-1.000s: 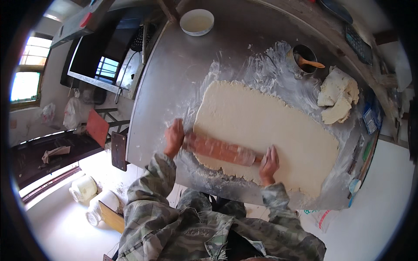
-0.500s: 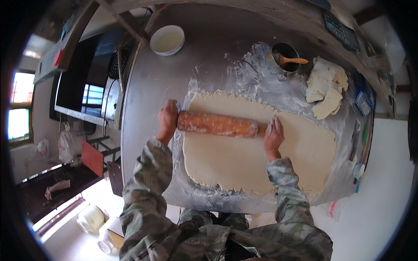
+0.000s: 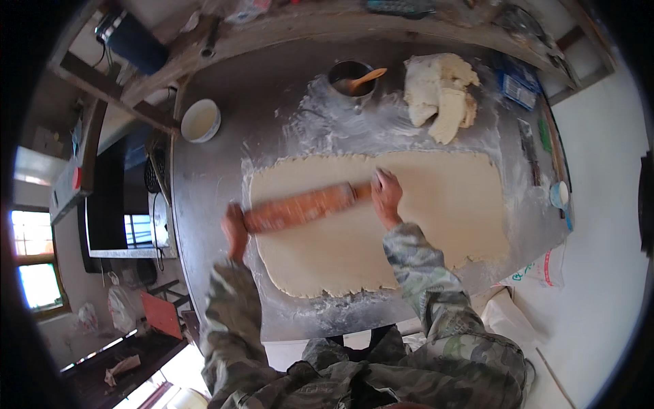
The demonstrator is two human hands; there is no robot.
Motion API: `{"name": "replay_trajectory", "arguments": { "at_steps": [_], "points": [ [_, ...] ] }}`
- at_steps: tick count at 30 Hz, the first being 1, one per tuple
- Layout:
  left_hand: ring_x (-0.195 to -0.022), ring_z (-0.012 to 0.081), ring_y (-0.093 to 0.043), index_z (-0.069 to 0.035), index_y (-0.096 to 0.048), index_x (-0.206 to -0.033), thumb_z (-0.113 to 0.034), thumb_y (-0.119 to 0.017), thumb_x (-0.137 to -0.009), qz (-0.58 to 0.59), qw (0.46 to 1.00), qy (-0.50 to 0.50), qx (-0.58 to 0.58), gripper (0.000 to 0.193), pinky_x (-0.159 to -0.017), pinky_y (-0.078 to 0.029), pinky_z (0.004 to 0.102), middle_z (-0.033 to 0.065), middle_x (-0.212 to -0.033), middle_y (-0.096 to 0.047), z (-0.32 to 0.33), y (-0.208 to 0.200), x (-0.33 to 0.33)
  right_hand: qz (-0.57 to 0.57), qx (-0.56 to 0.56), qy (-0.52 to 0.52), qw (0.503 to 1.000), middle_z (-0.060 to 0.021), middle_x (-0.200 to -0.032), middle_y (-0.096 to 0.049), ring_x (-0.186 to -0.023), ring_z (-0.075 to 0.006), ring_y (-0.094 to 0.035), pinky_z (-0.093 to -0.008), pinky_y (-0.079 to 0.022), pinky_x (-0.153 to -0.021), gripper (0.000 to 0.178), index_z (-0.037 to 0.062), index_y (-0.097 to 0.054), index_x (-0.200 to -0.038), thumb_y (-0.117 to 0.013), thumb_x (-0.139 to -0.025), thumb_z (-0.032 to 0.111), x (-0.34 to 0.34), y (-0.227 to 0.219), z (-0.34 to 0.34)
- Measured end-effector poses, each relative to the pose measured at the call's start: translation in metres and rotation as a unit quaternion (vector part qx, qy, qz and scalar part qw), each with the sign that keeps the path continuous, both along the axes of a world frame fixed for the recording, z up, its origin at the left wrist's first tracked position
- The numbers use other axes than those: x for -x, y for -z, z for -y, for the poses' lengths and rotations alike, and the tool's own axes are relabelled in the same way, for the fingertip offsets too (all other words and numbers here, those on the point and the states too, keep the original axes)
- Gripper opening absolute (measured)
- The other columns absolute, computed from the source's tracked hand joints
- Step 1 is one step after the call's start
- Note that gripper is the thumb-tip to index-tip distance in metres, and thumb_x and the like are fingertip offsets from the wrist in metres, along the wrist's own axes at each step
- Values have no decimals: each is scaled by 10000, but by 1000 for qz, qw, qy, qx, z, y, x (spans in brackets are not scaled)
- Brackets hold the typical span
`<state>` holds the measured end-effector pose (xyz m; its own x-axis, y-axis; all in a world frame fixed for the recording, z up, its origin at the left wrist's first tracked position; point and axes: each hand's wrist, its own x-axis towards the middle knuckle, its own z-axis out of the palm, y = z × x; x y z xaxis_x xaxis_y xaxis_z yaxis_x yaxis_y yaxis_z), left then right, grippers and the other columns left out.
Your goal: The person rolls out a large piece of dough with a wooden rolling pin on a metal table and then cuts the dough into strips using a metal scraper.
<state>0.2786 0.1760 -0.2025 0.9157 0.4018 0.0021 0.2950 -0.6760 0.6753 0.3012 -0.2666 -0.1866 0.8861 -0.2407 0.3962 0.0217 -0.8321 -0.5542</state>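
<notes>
A wide sheet of pale dough [image 3: 436, 211] lies flat on the floured metal table. Across its left part rests a wooden rolling pin [image 3: 300, 208], slanted so its right end is farther from me. My left hand [image 3: 236, 230] is closed round the pin's left end, beside the dough's left edge. My right hand [image 3: 387, 198] grips the right handle [image 3: 362, 191] above the middle of the sheet. Flour dusts the table along the dough's edges.
Beyond the dough stand a white bowl [image 3: 201, 120] and a metal pot [image 3: 351, 78] with a wooden-handled tool [image 3: 369, 77]. A lump of folded dough [image 3: 443, 95] sits at the far right, near a blue packet [image 3: 519, 91]. A wooden shelf [image 3: 293, 42] runs along the back.
The rolling pin has tilted, its left end coming nearer to me and its right end going farther away. Both hands still hold it. The whole view has shifted and turned.
</notes>
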Motion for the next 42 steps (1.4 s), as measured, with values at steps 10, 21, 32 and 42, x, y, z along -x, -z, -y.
{"name": "replay_trajectory", "arguments": {
  "at_steps": [10, 21, 32, 42],
  "points": [
    [-695, 411, -645, -153, -646, -998, -267, -456, -990, 41, 992, 76, -96, 222, -591, -495, 511, 187, -790, -669, 228, 11, 3, -96, 157, 143, 972, -176, -1219, -646, -1086, -361, -620, -438, -489, -951, 371, 10, -631, -1222, -534, -937, 227, 110, 30, 211],
    [-644, 159, -483, -50, -641, -881, -342, -510, -993, 170, 962, 67, 201, 339, -576, -424, 390, 79, -695, -568, 240, 40, -86, -6, 50, 77, 996, -143, -993, -695, -924, -341, -648, -420, -529, -801, 189, 53, -683, -994, -574, -878, 156, -27, -3, 251],
    [-722, 416, -644, -132, -624, -1003, -285, -459, -995, 68, 983, 154, -80, 225, -623, -497, 514, 204, -805, -664, 470, 17, -46, -9, 106, 242, 964, -191, -1155, -649, -1058, -368, -602, -441, -489, -911, 322, 36, -627, -1198, -469, -967, 194, 76, 43, 452],
    [-774, 412, -632, -72, -604, -880, -346, -449, -1003, 37, 983, 175, 36, 339, -629, -465, 494, 232, -820, -628, 500, 14, -56, -20, 71, 135, 988, -152, -883, -661, -791, -375, -636, -455, -501, -666, 164, 56, -661, -911, -586, -862, 193, 40, 15, 499]
  ]
}}
